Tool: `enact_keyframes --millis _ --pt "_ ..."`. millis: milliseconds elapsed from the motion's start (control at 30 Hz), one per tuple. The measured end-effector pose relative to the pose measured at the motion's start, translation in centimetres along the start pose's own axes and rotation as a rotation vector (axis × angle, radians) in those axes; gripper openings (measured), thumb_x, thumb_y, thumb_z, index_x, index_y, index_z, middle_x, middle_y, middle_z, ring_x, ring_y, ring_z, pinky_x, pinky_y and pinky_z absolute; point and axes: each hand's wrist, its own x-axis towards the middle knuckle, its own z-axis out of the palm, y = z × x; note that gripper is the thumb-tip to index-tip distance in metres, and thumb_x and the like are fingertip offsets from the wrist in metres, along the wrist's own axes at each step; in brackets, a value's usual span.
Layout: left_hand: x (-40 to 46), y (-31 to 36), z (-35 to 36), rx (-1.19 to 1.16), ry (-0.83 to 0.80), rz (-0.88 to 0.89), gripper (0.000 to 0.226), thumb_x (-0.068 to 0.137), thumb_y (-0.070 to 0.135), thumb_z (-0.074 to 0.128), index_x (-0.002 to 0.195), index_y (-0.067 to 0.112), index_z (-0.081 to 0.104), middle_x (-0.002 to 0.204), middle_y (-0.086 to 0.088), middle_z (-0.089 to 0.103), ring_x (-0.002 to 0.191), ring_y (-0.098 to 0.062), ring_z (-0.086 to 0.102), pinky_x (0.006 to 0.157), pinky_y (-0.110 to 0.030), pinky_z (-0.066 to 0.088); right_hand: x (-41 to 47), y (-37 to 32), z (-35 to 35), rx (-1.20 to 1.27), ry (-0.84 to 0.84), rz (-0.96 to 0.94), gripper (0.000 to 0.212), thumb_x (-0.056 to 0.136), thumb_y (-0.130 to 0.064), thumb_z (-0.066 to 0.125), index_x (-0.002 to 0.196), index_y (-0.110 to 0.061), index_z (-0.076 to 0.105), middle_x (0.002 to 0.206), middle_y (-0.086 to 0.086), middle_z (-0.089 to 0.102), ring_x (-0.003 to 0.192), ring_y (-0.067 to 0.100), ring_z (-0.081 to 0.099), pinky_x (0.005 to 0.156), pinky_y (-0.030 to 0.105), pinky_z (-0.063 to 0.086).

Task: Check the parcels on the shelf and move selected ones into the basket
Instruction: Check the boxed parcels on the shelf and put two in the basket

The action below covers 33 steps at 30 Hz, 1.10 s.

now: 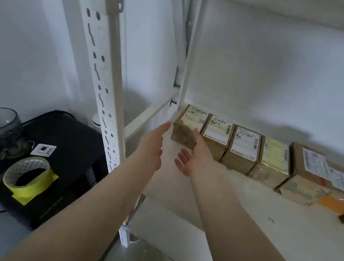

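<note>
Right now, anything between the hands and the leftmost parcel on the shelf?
Nothing visible. The left hand and right hand reach in open over bare shelf, either side of the leftmost parcel. Its neighbour parcel sits tight against its right side, so little finger room there.

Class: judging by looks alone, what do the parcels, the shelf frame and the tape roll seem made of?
Parcels: probably brown cardboard, matte, with white paper labels.
Shelf frame: likely white-painted metal, judging by its punched slots.
Tape roll: seemingly glossy plastic film with a yellow edge.
</note>
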Motion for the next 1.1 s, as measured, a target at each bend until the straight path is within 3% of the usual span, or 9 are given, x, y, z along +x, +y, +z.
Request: enact_keyframes --millis 100,200,300,433,567,667,767,1100 --pt "2.9 1.3 1.2 0.031 0.029 -0.005 0.069 0.081 0.04 0.074 0.138 0.012 0.048 0.139 -0.007 0.049 0.132 -0.027 0.042 0.107 -0.036 0.032 3.0 -1.2 1.3 0.016 0.043 0.011 0.078 0.078 -0.052 0.076 0.14 -0.012 0.048 0.123 0.01 0.055 0.113 0.027 0.053 0.106 0.044 0.046" --pt "6.0 1.6 2.6 0.064 0.051 0.004 0.047 0.079 0.041 0.075 0.115 0.016 0.058 0.113 -0.005 0.054 0.112 -0.025 0.049 0.099 -0.038 0.038 5.6 -1.5 2.0 0.065 0.07 0.037 0.068 0.077 -0.052 0.077 0.127 -0.012 0.054 0.115 0.008 0.055 0.109 0.024 0.054 0.105 0.043 0.046" --pt "8.6 1.3 3.9 0.124 0.097 0.02 0.061 0.071 0.05 0.076 0.123 0.021 0.06 0.121 -0.003 0.063 0.11 -0.027 0.055 0.094 -0.041 0.043 7.6 -1.5 2.7 0.175 0.097 0.088 0.053 0.075 -0.049 0.08 0.108 -0.012 0.06 0.099 0.008 0.058 0.111 0.023 0.06 0.101 0.044 0.05" --pt "11.1 0.5 5.1 0.115 0.092 0.066 0.062 0.079 0.045 0.073 0.132 0.021 0.052 0.124 -0.001 0.062 0.114 -0.026 0.056 0.093 -0.043 0.043 9.6 -0.9 3.6 0.256 0.093 0.092 0.062 0.071 -0.048 0.083 0.119 -0.017 0.059 0.11 0.01 0.063 0.11 0.03 0.062 0.097 0.048 0.053" --pt "12.5 -0.2 4.7 0.175 0.046 0.126 0.048 0.08 0.035 0.074 0.123 0.02 0.06 0.115 -0.002 0.069 0.095 -0.022 0.063 0.082 -0.036 0.049 11.2 -0.7 4.1 0.225 0.113 0.077 0.064 0.071 -0.056 0.079 0.121 -0.019 0.062 0.11 0.009 0.067 0.103 0.032 0.064 0.094 0.051 0.054" --pt "12.9 -0.5 3.8 0.195 0.0 0.169 0.035 0.084 0.027 0.072 0.117 0.016 0.066 0.103 -0.001 0.071 0.091 -0.018 0.067 0.073 -0.029 0.053 11.8 -0.3 4.0 0.167 0.135 0.035 0.06 0.075 -0.058 0.075 0.118 -0.017 0.063 0.104 0.01 0.068 0.098 0.032 0.065 0.092 0.051 0.055" --pt "12.3 -0.9 2.4 0.113 -0.053 0.209 0.025 0.087 0.016 0.069 0.111 0.014 0.068 0.093 0.0 0.073 0.085 -0.016 0.07 0.066 -0.026 0.057 11.9 0.4 3.4 0.19 0.121 -0.025 0.046 0.082 -0.046 0.075 0.114 -0.015 0.064 0.103 0.009 0.069 0.093 0.03 0.065 0.09 0.049 0.055" --pt "11.5 -2.7 -0.9 -0.138 -0.206 0.215 0.042 0.089 0.004 0.063 0.129 0.013 0.061 0.114 -0.006 0.072 0.099 -0.015 0.07 0.072 -0.022 0.057 11.5 4.1 2.5 0.176 0.088 -0.229 0.054 0.084 -0.03 0.076 0.132 -0.013 0.058 0.122 0.009 0.07 0.108 0.026 0.068 0.098 0.044 0.053"
